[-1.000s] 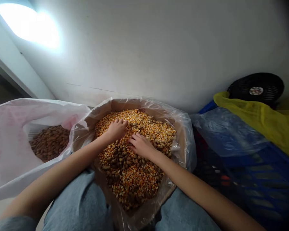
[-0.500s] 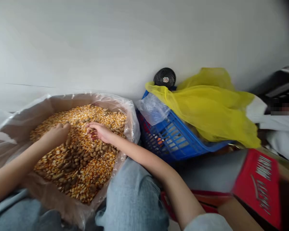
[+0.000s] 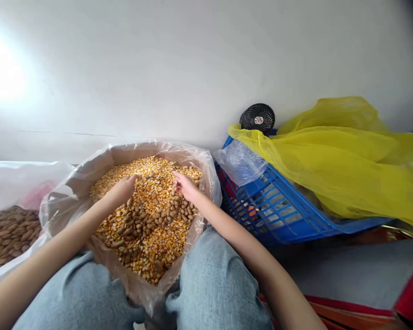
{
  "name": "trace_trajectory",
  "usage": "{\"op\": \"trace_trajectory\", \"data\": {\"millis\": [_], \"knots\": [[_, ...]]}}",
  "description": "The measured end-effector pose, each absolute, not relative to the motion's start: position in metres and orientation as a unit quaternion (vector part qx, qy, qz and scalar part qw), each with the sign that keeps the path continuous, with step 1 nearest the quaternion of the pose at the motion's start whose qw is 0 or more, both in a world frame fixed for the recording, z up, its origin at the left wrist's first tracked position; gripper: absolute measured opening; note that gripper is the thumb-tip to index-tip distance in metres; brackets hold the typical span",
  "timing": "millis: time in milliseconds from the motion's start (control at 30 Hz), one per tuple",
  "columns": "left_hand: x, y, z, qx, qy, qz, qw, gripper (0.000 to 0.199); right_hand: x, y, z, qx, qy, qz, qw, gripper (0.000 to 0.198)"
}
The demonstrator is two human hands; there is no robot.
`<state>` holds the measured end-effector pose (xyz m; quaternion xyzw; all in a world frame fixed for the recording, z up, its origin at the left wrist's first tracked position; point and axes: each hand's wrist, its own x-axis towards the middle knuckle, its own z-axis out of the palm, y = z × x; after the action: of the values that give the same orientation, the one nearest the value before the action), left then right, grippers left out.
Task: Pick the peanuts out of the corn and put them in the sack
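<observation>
A clear plastic liner (image 3: pixel 211 176) lines a wide sack or box holding yellow corn kernels (image 3: pixel 141 266). Unshelled peanuts (image 3: pixel 137 224) lie on the corn, piled in the middle and scattered toward the right. Over the left part of the corn is my left hand (image 3: pixel 125 187), its fingers closed and largely hidden behind its back. My right hand (image 3: pixel 186 186) hovers over the right side near some peanuts, fingers curled in toward the thumb. Whatever either hand holds is too small or hidden to make out.
Another white bag (image 3: pixel 27 172) of peanuts (image 3: pixel 12 233) stands at the left. To the right is a blue plastic crate (image 3: pixel 278 220) with yellow mesh (image 3: pixel 337 160) draped over it and a small black fan (image 3: pixel 258 118) at its corner. A wall rises behind.
The view has swung left, bringing the peanut bag on the left into sight and pushing most of the red box out. Both hands stay over the corn; the right hand's fingers look more drawn together.
</observation>
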<state>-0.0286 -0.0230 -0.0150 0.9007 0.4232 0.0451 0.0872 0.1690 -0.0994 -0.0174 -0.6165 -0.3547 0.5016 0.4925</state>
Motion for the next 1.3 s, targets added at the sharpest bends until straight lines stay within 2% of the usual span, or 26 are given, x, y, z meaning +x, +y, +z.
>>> {"op": "trace_trajectory", "data": {"millis": [100, 200, 267, 433, 500, 633, 733, 833, 967, 1033, 1100, 1200, 1300], "knots": [[-0.025, -0.027, -0.011, 0.890, 0.425, 0.105, 0.130, 0.039, 0.176, -0.106, -0.020, -0.656, -0.420, 0.466, 0.420, 0.031], [-0.023, -0.030, -0.007, 0.871, 0.433, 0.153, 0.175, 0.034, 0.183, -0.114, -0.025, -0.699, -0.507, 0.394, 0.316, 0.021], [-0.022, -0.031, -0.004, 0.861, 0.438, 0.162, 0.203, 0.028, 0.187, -0.118, -0.028, -0.717, -0.540, 0.351, 0.267, 0.020], [-0.018, -0.039, -0.004, 0.890, 0.367, 0.133, 0.237, 0.026, 0.188, -0.121, -0.025, -0.717, -0.564, 0.340, 0.231, 0.007], [-0.016, -0.045, -0.008, 0.917, 0.329, 0.103, 0.201, 0.027, 0.185, -0.121, -0.018, -0.684, -0.537, 0.403, 0.285, 0.013], [-0.010, -0.054, -0.018, 0.953, 0.284, 0.002, 0.105, 0.027, 0.185, -0.120, -0.001, -0.522, -0.342, 0.592, 0.510, 0.017], [-0.008, -0.055, -0.023, 0.948, 0.297, -0.003, 0.118, 0.022, 0.188, -0.119, 0.003, -0.497, -0.263, 0.608, 0.561, 0.019], [-0.008, -0.051, -0.022, 0.913, 0.317, 0.087, 0.240, 0.020, 0.186, -0.119, -0.006, -0.592, -0.349, 0.529, 0.498, 0.026], [-0.009, -0.050, -0.010, 0.732, 0.313, 0.173, 0.580, 0.014, 0.180, -0.119, -0.023, -0.736, -0.502, 0.325, 0.317, 0.021], [-0.008, -0.050, -0.003, 0.627, 0.285, 0.200, 0.697, 0.014, 0.177, -0.118, -0.025, -0.749, -0.513, 0.305, 0.287, 0.020], [-0.008, -0.049, 0.002, 0.580, 0.269, 0.230, 0.734, 0.017, 0.177, -0.118, -0.022, -0.734, -0.516, 0.333, 0.291, 0.015], [-0.009, -0.048, -0.002, 0.657, 0.296, 0.234, 0.653, 0.019, 0.181, -0.119, -0.010, -0.647, -0.458, 0.471, 0.388, 0.014], [-0.011, -0.048, -0.017, 0.843, 0.288, 0.142, 0.432, 0.025, 0.187, -0.119, -0.001, -0.533, -0.326, 0.588, 0.513, 0.019]]}}
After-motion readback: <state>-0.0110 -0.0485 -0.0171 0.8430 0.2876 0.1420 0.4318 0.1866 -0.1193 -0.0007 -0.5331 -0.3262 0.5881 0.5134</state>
